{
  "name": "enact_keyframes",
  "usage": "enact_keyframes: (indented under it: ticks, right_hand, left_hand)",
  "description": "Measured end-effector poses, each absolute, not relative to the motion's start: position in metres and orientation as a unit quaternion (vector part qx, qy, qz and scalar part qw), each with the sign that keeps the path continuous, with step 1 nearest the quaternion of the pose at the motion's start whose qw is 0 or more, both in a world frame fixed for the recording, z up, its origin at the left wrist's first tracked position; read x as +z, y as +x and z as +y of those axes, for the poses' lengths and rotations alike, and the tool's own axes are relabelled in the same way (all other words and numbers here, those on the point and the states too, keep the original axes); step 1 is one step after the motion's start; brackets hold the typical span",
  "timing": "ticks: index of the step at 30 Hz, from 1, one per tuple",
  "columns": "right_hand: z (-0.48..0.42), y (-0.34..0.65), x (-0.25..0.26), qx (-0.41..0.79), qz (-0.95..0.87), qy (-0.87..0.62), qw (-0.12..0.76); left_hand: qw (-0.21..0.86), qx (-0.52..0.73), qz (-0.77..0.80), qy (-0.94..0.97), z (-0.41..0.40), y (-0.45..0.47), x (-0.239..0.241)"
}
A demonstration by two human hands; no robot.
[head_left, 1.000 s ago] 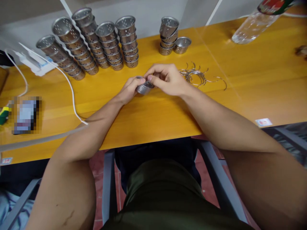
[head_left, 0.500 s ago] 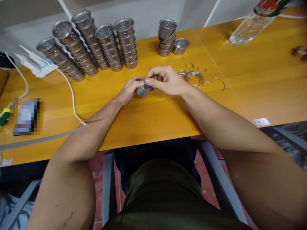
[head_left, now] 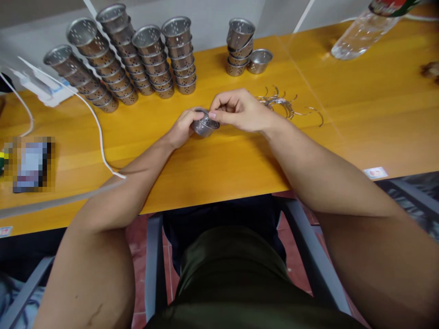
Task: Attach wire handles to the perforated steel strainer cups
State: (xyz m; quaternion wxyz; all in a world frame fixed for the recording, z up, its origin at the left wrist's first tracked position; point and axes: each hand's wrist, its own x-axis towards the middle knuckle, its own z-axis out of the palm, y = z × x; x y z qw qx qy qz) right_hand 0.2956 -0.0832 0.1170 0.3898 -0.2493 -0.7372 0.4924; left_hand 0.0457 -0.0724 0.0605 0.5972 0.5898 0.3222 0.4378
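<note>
Tilted in the fingers of my left hand (head_left: 181, 129) is a small perforated metal cup (head_left: 205, 129), its thumb lying over the upper side. My right hand (head_left: 242, 109) is closed in a pinch, thumb and forefinger at the cup's right side. Whatever lies between those fingertips is too small or hidden to make out. Just beyond the right hand, a loose pile of thin curved metal wires (head_left: 283, 106) rests on the table, partly covered by that hand.
Several leaning stacks of perforated metal cups (head_left: 181, 57) line the table's back left. A shorter stack (head_left: 236, 59) stands at the back centre beside a single metal cup (head_left: 259, 62). A plastic bottle (head_left: 360, 39), a white cable (head_left: 99, 128) and a phone (head_left: 32, 164) lie around the wooden table (head_left: 212, 178).
The right fingertips have shifted slightly along the cup, uncovering more of its side. My left hand keeps its hold. The view has moved a little, so the stacks appear higher and further left.
</note>
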Motion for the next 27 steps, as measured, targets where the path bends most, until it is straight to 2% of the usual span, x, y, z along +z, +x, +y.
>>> enact_keyframes:
  ticks: [9, 27]
  right_hand:
    - [-0.0831, 0.3, 0.1171, 0.489, -0.744, -0.266, 0.371]
    - [-0.0835, 0.299, 0.1128, 0.493, -0.744, -0.263, 0.367]
  left_hand:
    - [0.556, 0.436, 0.313, 0.634, -0.0651, 0.0425, 0.0529]
    - [0.549, 0.434, 0.325, 0.636, -0.0626, 0.0402, 0.0515]
